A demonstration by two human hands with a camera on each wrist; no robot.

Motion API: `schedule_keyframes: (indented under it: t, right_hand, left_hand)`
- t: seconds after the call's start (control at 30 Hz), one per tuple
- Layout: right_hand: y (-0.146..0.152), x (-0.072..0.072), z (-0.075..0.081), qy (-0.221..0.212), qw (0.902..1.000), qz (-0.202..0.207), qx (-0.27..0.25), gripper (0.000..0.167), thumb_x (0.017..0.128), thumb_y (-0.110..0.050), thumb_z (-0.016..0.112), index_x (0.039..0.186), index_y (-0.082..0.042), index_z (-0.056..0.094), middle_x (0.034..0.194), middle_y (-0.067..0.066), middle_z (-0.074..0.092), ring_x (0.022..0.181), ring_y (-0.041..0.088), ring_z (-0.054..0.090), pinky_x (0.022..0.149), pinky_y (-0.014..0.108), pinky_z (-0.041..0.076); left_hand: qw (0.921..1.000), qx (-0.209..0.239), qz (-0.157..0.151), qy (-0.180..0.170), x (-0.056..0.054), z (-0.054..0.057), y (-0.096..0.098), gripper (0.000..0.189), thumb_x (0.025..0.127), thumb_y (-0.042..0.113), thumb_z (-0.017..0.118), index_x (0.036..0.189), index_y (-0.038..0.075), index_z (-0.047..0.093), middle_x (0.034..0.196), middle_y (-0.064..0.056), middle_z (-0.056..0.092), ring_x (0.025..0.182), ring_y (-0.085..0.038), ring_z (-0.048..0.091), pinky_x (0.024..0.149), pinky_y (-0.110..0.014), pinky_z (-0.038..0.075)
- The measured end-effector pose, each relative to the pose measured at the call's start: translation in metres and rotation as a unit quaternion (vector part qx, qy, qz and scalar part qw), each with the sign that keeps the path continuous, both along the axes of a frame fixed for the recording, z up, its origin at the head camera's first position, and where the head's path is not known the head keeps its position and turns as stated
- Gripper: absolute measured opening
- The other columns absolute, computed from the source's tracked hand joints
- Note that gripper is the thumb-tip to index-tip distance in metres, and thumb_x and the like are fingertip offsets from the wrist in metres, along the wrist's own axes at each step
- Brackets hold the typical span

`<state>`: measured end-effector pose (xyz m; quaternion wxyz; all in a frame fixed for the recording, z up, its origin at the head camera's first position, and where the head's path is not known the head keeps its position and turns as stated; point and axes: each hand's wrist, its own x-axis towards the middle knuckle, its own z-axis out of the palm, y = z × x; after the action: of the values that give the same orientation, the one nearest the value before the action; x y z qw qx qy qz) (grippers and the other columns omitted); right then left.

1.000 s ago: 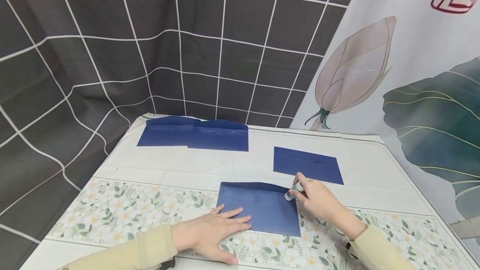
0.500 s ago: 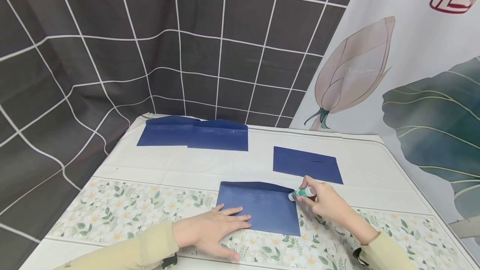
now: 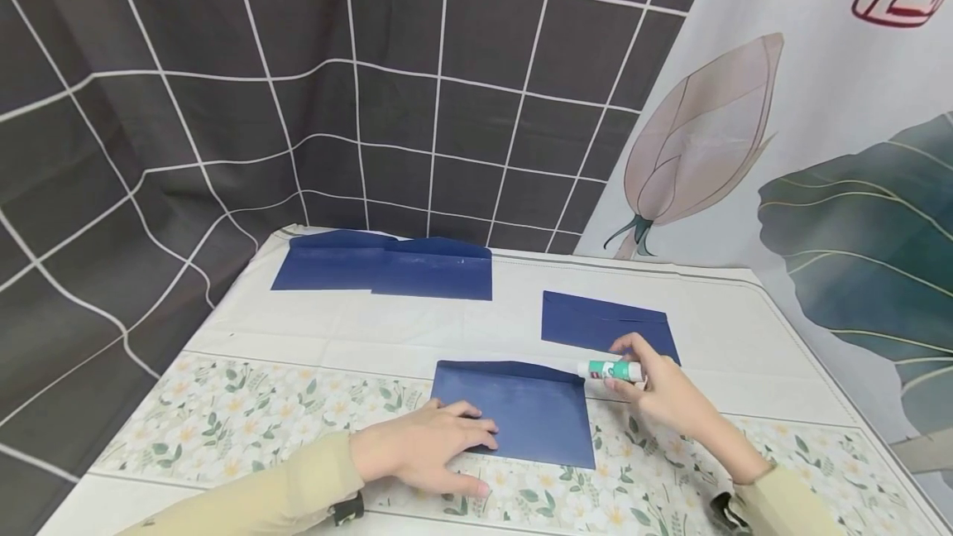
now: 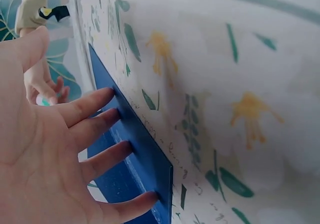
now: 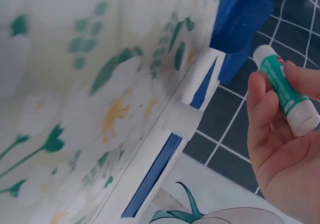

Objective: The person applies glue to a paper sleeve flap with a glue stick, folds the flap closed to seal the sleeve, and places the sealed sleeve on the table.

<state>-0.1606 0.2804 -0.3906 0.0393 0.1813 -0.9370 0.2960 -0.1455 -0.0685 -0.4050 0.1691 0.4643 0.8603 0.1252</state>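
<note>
A dark blue envelope (image 3: 539, 424) lies on the near middle of the table, its flap unfolded toward the back. My left hand (image 3: 428, 447) rests on its left side; in the left wrist view the spread fingertips (image 4: 122, 154) touch the blue paper. Beside the envelope's upper right corner, my right hand (image 3: 663, 394) holds a green and white glue stick (image 3: 616, 370) between thumb and fingers. The right wrist view shows the same glue stick (image 5: 281, 81) raised off the table, apart from the tablecloth. Whether its white end touches the flap corner, I cannot tell.
Two overlapping blue envelopes (image 3: 432, 271) with raised flaps lie at the back left. Another blue envelope (image 3: 596, 317), its flap down, lies behind my right hand. A floral tablecloth (image 3: 283, 412) covers the table, with a dark checked curtain (image 3: 402, 106) behind it.
My right hand has drawn the glue stick up and right, off the envelope's right part, and it now lies nearly level. The left fingers have bent slightly; the envelopes stay put.
</note>
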Motion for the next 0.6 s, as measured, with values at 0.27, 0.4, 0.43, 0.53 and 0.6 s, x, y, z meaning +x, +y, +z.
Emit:
schedule_keyframes:
  t: [0.27,0.4,0.43,0.53,0.6]
  right_hand:
    - [-0.01,-0.011,0.004,-0.045,0.9961,-0.004,-0.076,0.026,0.095,-0.016,0.06,0.117,-0.007,0.05,0.088,0.013,0.065,0.059,0.014,0.055,0.048,0.025,0.047]
    - [-0.015,-0.021,0.003,-0.064,0.9917,-0.011,-0.111,0.029,0.096,-0.017,0.058,0.12,-0.003,0.048,0.087,0.018,0.063,0.067,0.023,0.061,0.056,0.029,0.053]
    - [-0.016,-0.024,0.003,-0.065,0.9906,-0.014,-0.119,0.029,0.096,-0.016,0.058,0.12,-0.002,0.048,0.088,0.018,0.063,0.068,0.023,0.062,0.057,0.029,0.054]
    - [-0.021,-0.031,0.003,-0.073,0.9861,-0.015,-0.149,0.03,0.096,-0.014,0.058,0.119,0.003,0.049,0.093,0.02,0.065,0.071,0.018,0.064,0.062,0.029,0.056]
    - [-0.025,-0.037,0.003,-0.087,0.981,-0.012,-0.173,0.031,0.096,-0.013,0.057,0.118,0.006,0.048,0.097,0.02,0.066,0.073,0.013,0.065,0.065,0.028,0.056]
  left_hand:
    - [0.9999,0.006,0.01,0.012,0.0,0.001,0.002,0.058,0.092,0.065,0.042,0.136,0.028,0.053,0.145,0.012,0.048,0.138,-0.018,0.04,0.102,-0.067,0.035]
    - [0.9995,0.011,0.006,0.029,0.0,0.0,0.003,0.055,0.093,0.065,0.041,0.133,0.029,0.055,0.142,0.012,0.052,0.134,-0.017,0.044,0.103,-0.058,0.037]
    - [0.9993,0.014,0.003,0.034,-0.001,0.0,0.003,0.054,0.093,0.063,0.042,0.131,0.029,0.057,0.14,0.012,0.054,0.132,-0.016,0.046,0.103,-0.054,0.039]
    - [0.9986,0.027,-0.003,0.044,-0.006,0.0,0.005,0.044,0.095,0.056,0.047,0.128,0.029,0.06,0.132,0.014,0.059,0.125,-0.012,0.053,0.102,-0.042,0.042]
    - [0.9977,0.045,0.0,0.052,-0.011,0.0,0.006,0.038,0.095,0.049,0.051,0.126,0.029,0.061,0.127,0.014,0.062,0.119,-0.008,0.056,0.1,-0.035,0.045]
